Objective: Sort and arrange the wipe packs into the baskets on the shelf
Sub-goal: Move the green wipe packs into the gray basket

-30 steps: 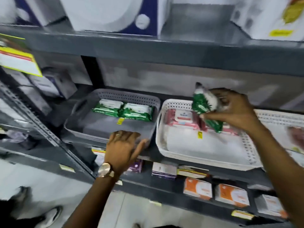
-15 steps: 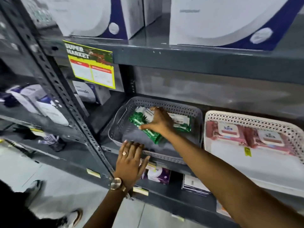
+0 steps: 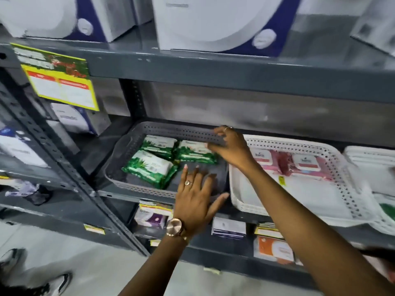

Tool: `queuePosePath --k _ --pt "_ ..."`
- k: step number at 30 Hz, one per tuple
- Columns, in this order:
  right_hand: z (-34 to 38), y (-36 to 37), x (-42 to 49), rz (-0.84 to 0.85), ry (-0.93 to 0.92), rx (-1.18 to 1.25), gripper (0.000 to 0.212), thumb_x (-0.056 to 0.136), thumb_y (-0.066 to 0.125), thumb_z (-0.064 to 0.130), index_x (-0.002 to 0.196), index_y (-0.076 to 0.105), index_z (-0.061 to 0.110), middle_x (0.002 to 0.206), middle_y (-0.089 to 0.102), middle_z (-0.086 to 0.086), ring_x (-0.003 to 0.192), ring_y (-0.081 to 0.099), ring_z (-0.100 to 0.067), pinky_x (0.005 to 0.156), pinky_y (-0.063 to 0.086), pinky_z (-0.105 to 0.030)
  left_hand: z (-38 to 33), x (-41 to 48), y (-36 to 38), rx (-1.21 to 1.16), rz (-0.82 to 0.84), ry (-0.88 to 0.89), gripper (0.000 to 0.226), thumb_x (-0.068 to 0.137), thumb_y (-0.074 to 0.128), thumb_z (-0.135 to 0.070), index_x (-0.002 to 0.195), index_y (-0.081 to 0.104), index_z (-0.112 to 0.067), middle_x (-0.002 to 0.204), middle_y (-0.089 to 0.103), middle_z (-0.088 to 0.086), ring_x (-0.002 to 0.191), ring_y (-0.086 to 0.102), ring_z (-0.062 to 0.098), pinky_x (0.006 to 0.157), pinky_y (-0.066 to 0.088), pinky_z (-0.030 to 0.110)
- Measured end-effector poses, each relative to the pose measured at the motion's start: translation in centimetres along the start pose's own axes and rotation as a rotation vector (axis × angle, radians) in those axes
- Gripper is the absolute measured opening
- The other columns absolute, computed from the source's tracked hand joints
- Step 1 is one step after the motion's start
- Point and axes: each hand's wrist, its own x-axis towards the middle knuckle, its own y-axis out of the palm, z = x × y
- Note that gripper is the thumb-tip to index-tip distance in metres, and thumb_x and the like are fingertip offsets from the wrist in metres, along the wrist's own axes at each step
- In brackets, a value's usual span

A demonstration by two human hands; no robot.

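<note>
A grey basket [image 3: 168,130] on the middle shelf holds three green wipe packs: one at the front left [image 3: 150,168], one behind it [image 3: 159,144], one at the back right [image 3: 195,154]. My left hand [image 3: 197,195] lies flat on the basket's front rim, fingers spread, holding nothing. My right hand [image 3: 229,147] hovers over the basket's right side next to the back right green pack, fingers loosely curled and empty. To the right, a white basket [image 3: 333,167] holds two pink wipe packs [image 3: 265,160] [image 3: 307,165] along its back.
Another white basket [image 3: 372,159] stands at the far right. White and blue boxes [image 3: 215,22] fill the top shelf. A yellow price sign [image 3: 62,86] hangs at the left. Small boxed goods [image 3: 272,248] line the lower shelf. A slanted shelf post [image 3: 70,174] stands left.
My right hand carried a green pack from above the white basket into the grey basket, let it go at the front left, and moved to the basket's right side. My left hand stayed on the rim.
</note>
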Motion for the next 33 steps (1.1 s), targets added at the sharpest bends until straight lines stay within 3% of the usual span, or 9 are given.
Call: queuePosePath --k 3,8,14,18,21,24,26,29,33 --pt "-3.7 -6.0 -1.9 -0.123 0.023 0.010 0.048 0.070 0.079 0.030 0.112 0.063 0.013 0.114 0.067 -0.011 0.105 0.063 -0.024 0.092 0.051 -0.037 -6.0 2.1 1.7 -0.064 0.024 0.134 0.049 0.092 0.042 -0.054 0.115 0.058 -0.014 0.115 0.061 0.010 0.114 0.052 0.030 0.109 0.029 0.051" --pt "-9.7 -15.0 -5.6 -0.250 0.120 -0.024 0.045 0.072 0.078 0.029 0.112 0.065 0.012 0.111 0.069 -0.009 0.103 0.064 -0.023 0.092 0.051 -0.037 -14.0 3.2 4.8 -0.125 0.113 0.254 0.051 0.093 0.035 -0.056 0.114 0.058 -0.015 0.109 0.063 0.006 0.103 0.056 0.027 0.100 0.041 0.041" --pt "-18.4 -25.1 -11.3 -0.402 0.315 0.022 0.031 0.081 0.069 0.011 0.110 0.064 0.001 0.115 0.067 -0.018 0.108 0.062 -0.030 0.085 0.046 -0.026 -21.5 3.1 8.7 -0.065 0.179 0.367 0.056 0.091 0.025 -0.065 0.103 0.059 -0.022 0.087 0.067 0.001 0.077 0.062 0.026 0.065 0.050 0.035" --pt "-23.8 -30.0 -14.5 -0.247 0.530 -0.034 0.042 0.081 0.066 0.002 0.122 0.056 0.003 0.132 0.054 -0.020 0.123 0.051 -0.034 0.090 0.045 -0.034 -24.3 3.8 10.0 0.047 0.134 0.409 0.046 0.090 0.033 -0.061 0.084 0.059 -0.023 0.064 0.066 -0.001 0.054 0.061 0.022 0.044 0.036 0.024" --pt "-25.9 -32.3 -16.1 0.034 0.683 -0.209 0.073 0.071 0.075 0.004 0.136 0.045 0.015 0.146 0.040 -0.012 0.128 0.046 -0.031 0.097 0.043 -0.033 -24.5 3.9 10.5 0.082 0.126 0.411 0.027 0.089 0.052 -0.048 0.080 0.057 -0.023 0.062 0.065 -0.003 0.050 0.060 0.020 0.042 0.033 0.022" --pt "-27.5 -32.4 -16.7 0.253 0.701 -0.340 0.094 0.065 0.080 0.004 0.143 0.033 0.029 0.156 0.024 -0.007 0.141 0.028 -0.029 0.111 0.034 -0.036 -24.3 3.7 10.8 0.062 0.106 0.417 0.019 0.087 0.058 -0.040 0.078 0.057 -0.022 0.060 0.063 -0.005 0.047 0.058 0.019 0.041 0.035 0.021" --pt "-28.2 -31.9 -16.7 0.249 0.653 -0.404 0.095 0.064 0.077 0.000 0.142 0.034 0.032 0.156 0.026 -0.009 0.140 0.030 -0.029 0.111 0.036 -0.040 -24.4 3.8 10.8 0.050 0.089 0.423 0.020 0.088 0.051 -0.039 0.079 0.058 -0.022 0.060 0.063 -0.005 0.048 0.058 0.019 0.041 0.036 0.021" --pt "-28.3 -31.8 -16.8 0.189 0.625 -0.365 0.091 0.061 0.078 -0.005 0.138 0.043 0.025 0.143 0.046 -0.012 0.123 0.050 -0.029 0.096 0.046 -0.030 -24.2 3.8 10.8 0.042 0.087 0.450 0.025 0.089 0.042 -0.039 0.084 0.060 -0.022 0.063 0.065 -0.004 0.051 0.060 0.020 0.043 0.040 0.022" --pt "-27.1 -32.0 -17.4 0.003 0.647 -0.248 0.092 0.045 0.089 0.001 0.129 0.054 0.016 0.129 0.059 -0.010 0.116 0.056 -0.027 0.093 0.045 -0.027 -20.8 4.5 9.3 0.022 0.123 0.412 0.039 0.087 0.038 -0.055 0.089 0.062 -0.024 0.062 0.067 -0.006 0.047 0.060 0.016 0.041 0.041 0.022"
